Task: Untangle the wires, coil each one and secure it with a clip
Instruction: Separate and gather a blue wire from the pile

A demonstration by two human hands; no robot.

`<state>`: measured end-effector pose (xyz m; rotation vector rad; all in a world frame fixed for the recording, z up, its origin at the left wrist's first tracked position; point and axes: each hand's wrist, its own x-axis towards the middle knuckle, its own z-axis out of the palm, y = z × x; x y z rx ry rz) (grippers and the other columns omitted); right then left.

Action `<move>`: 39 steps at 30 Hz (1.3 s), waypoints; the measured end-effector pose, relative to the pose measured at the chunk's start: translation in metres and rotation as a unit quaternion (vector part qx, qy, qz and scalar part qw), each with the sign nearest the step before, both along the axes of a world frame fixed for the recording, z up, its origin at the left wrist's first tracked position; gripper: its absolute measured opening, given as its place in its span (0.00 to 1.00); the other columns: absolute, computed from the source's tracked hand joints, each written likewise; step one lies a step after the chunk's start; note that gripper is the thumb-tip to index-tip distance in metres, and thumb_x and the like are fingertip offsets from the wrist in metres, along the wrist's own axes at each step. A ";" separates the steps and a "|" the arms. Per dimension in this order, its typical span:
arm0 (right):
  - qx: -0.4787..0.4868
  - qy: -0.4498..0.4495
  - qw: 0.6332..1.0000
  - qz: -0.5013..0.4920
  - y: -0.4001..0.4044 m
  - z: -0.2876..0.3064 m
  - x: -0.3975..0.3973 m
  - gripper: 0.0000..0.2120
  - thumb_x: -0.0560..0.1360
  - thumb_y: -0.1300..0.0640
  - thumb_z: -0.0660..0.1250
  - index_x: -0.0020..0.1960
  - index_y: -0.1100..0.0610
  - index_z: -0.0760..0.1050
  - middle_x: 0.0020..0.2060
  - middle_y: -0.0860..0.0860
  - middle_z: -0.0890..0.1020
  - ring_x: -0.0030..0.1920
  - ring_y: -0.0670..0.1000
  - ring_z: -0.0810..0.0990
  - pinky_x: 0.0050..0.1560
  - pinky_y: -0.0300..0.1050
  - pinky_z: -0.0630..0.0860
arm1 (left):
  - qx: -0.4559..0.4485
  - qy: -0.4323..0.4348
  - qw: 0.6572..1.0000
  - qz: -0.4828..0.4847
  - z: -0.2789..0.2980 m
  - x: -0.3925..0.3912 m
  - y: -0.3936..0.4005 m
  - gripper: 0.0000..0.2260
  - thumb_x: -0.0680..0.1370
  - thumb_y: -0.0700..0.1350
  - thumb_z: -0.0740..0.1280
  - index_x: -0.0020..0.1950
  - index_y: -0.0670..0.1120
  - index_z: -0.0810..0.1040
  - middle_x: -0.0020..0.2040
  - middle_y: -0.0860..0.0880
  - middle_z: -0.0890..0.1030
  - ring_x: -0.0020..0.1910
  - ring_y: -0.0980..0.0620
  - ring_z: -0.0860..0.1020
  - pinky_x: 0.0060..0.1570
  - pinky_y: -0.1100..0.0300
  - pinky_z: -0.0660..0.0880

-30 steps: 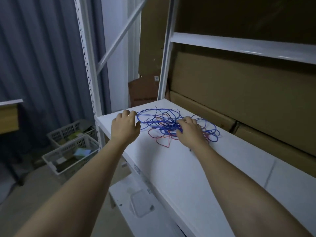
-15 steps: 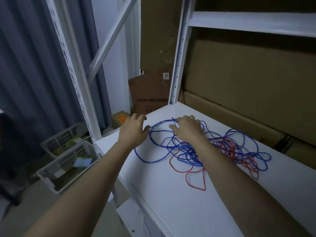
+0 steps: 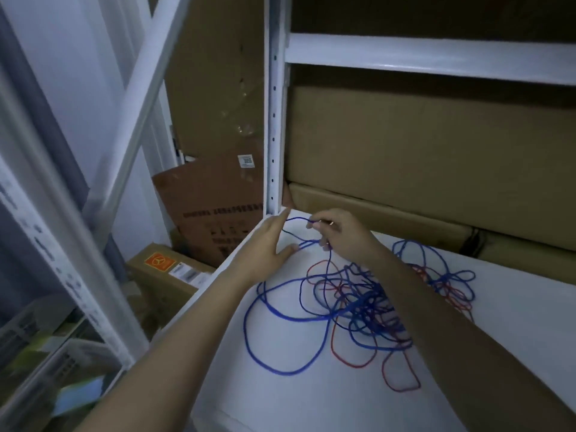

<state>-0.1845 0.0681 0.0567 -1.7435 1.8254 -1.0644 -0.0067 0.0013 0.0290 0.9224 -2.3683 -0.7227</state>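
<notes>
A tangle of blue wire (image 3: 282,313) and red wire (image 3: 352,363) lies spread on the white shelf (image 3: 280,406). My right hand (image 3: 341,236) pinches a loop of the blue wire near the shelf's far left corner and lifts it a little off the surface. My left hand (image 3: 265,249) lies just left of it with straight fingers, its thumb resting on the same blue strand at the shelf's left edge. My right forearm covers part of the tangle. No clip is in view.
A white upright post (image 3: 274,120) stands at the shelf's back left corner, with an upper shelf beam (image 3: 436,57) above. Cardboard boxes (image 3: 420,157) fill the back. Below to the left are more boxes (image 3: 168,272) and a white basket (image 3: 40,375) on the floor.
The view has come closer to the shelf. Both hands moved toward the far left corner, and my right hand went from resting on the tangle to pinching up a blue loop.
</notes>
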 end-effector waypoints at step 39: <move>-0.117 0.122 0.945 -0.281 0.090 0.056 -0.050 0.15 0.82 0.54 0.56 0.38 0.43 0.69 0.31 0.44 0.73 0.33 0.46 0.71 0.35 0.43 0.65 | -0.029 0.182 0.969 -0.164 0.076 -0.087 0.013 0.13 0.79 0.47 0.66 0.39 0.39 0.76 0.34 0.41 0.70 0.33 0.55 0.66 0.34 0.64 0.62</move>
